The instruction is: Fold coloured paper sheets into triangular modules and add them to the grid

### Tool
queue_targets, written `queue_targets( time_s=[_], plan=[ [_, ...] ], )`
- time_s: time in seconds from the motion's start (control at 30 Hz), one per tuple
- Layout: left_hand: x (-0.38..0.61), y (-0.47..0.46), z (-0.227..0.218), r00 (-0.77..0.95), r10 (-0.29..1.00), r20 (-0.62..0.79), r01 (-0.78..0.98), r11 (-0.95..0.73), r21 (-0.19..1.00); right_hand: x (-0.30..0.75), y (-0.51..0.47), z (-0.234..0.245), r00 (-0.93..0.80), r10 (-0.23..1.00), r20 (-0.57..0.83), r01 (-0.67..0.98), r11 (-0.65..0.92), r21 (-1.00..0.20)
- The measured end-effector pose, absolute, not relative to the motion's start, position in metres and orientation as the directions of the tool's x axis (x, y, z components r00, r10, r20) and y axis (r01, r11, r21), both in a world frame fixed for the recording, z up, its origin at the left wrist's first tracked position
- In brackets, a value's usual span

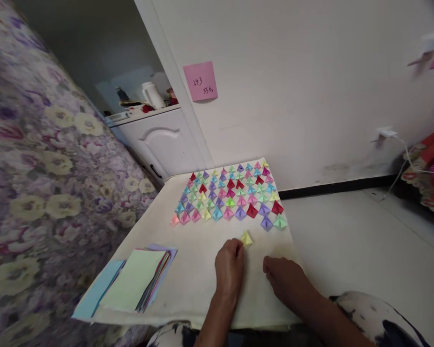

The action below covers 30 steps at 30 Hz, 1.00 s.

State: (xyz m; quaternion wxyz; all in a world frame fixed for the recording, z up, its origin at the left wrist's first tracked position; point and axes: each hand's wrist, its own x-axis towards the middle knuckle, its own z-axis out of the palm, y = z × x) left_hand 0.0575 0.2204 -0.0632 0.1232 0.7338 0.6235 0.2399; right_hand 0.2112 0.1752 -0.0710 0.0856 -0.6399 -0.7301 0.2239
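The left forearm (217, 315) rises from the bottom edge near the middle of the frame, bare and leaning slightly rightward, with its wrist (225, 292) nearly in line with it. The left hand (229, 263), just below the frame's center, has its fingers (237, 245) bent and pinched together at the tips. The right forearm (327, 313), also bare, slants up and leftward from the lower right. The right hand (282, 277) sits slightly lower, its fingers curled in, pointing left; the two hands are apart.
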Motion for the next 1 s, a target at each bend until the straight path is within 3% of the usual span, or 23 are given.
queue_targets(
  time_s=[0.53, 1.0],
  plan=[
    [0.108, 0.266, -0.083, -0.049, 0.989, 0.14, 0.905, -0.015, 0.426, 0.205, 0.177, -0.069, -0.202, 0.955, -0.218, 0.867, 0.07, -0.493],
    [0.107, 0.273, -0.083, 0.041, 0.984, 0.175, 0.906, -0.111, 0.409, 0.201, 0.178, -0.073, -0.189, 0.964, -0.185, 0.835, 0.058, -0.547]
  ],
)
